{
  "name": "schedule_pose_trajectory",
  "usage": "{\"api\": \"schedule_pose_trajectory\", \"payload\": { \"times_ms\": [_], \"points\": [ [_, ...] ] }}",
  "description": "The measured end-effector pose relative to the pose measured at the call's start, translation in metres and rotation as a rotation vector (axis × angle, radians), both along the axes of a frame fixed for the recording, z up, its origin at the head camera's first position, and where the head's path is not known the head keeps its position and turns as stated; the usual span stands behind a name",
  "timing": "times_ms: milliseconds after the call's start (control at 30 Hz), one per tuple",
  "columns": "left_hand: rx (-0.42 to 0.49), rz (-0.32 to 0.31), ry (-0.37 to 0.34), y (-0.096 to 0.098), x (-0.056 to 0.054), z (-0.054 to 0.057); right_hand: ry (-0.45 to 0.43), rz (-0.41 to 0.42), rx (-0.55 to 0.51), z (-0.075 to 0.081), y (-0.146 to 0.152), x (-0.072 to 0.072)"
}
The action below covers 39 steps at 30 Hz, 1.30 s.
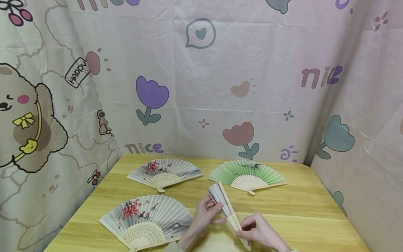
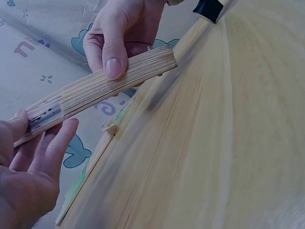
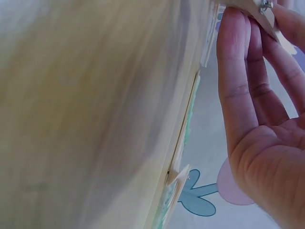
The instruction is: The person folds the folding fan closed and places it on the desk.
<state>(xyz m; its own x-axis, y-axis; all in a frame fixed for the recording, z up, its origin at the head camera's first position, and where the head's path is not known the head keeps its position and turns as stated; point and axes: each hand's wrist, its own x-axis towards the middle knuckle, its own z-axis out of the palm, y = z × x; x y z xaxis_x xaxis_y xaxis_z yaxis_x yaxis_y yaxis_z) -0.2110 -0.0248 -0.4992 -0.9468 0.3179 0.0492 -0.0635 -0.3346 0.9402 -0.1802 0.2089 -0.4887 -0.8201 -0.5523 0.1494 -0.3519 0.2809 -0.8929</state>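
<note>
Between both hands a nearly folded fan (image 1: 231, 218) with bamboo ribs and grey printed leaf is held tilted above the table. My left hand (image 1: 206, 213) grips it by the leaf end, thumb on one side and fingers behind. Lower down, my right hand (image 1: 259, 231) pinches the rib end near the pivot. The left wrist view shows the folded ribs (image 2: 119, 71) stacked close together, with the right thumb pressing on them. In the right wrist view only the pivot end (image 3: 255, 9) of the fan shows, at the right fingertips.
A spread grey fan with red blossoms (image 1: 176, 213) lies front left, and a similar fan (image 1: 185, 168) behind it. A spread green fan (image 1: 270, 171) lies at the back right. The wooden table (image 1: 302, 206) is bordered by printed cloth (image 1: 195, 77).
</note>
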Motion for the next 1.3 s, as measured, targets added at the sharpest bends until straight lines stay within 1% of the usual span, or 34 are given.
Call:
{"api": "schedule_pose_trajectory", "payload": {
  "times_ms": [167, 367, 500, 533, 633, 700, 733, 767, 900, 1067, 1300],
  "points": [
    [-0.004, 0.018, -0.007, 0.0000, 0.0005, 0.0022, -0.016, 0.009, 0.011, 0.0021, 0.0001, 0.0006],
    [0.005, 0.042, -0.007, 0.0013, 0.0006, 0.0033, 0.008, 0.037, 0.021, 0.0030, -0.0005, -0.0002],
    [0.013, 0.035, 0.015, 0.0011, 0.0001, 0.0015, 0.016, 0.058, 0.018, 0.0023, -0.0006, -0.0004],
    [0.012, 0.030, 0.034, 0.0009, 0.0000, 0.0009, 0.014, 0.062, 0.018, 0.0022, -0.0006, -0.0003],
    [0.023, 0.020, 0.054, 0.0007, -0.0005, -0.0003, 0.005, 0.078, 0.021, 0.0022, -0.0003, 0.0001],
    [0.027, 0.017, 0.054, 0.0009, -0.0010, -0.0007, -0.008, 0.089, 0.022, 0.0025, -0.0002, 0.0003],
    [0.026, 0.018, 0.052, 0.0010, -0.0012, -0.0008, -0.019, 0.094, 0.020, 0.0027, -0.0001, 0.0005],
    [0.028, 0.021, 0.033, 0.0014, -0.0016, -0.0010, -0.027, 0.097, 0.019, 0.0029, -0.0001, 0.0006],
    [0.020, 0.035, -0.005, 0.0026, -0.0023, -0.0010, -0.054, 0.107, 0.017, 0.0034, 0.0001, 0.0008],
    [0.023, 0.046, -0.012, 0.0035, -0.0025, -0.0012, -0.054, 0.113, 0.021, 0.0031, 0.0007, 0.0001],
    [0.029, 0.048, -0.016, 0.0049, -0.0033, -0.0017, -0.041, 0.092, 0.032, 0.0022, 0.0015, -0.0003]
  ]
}}
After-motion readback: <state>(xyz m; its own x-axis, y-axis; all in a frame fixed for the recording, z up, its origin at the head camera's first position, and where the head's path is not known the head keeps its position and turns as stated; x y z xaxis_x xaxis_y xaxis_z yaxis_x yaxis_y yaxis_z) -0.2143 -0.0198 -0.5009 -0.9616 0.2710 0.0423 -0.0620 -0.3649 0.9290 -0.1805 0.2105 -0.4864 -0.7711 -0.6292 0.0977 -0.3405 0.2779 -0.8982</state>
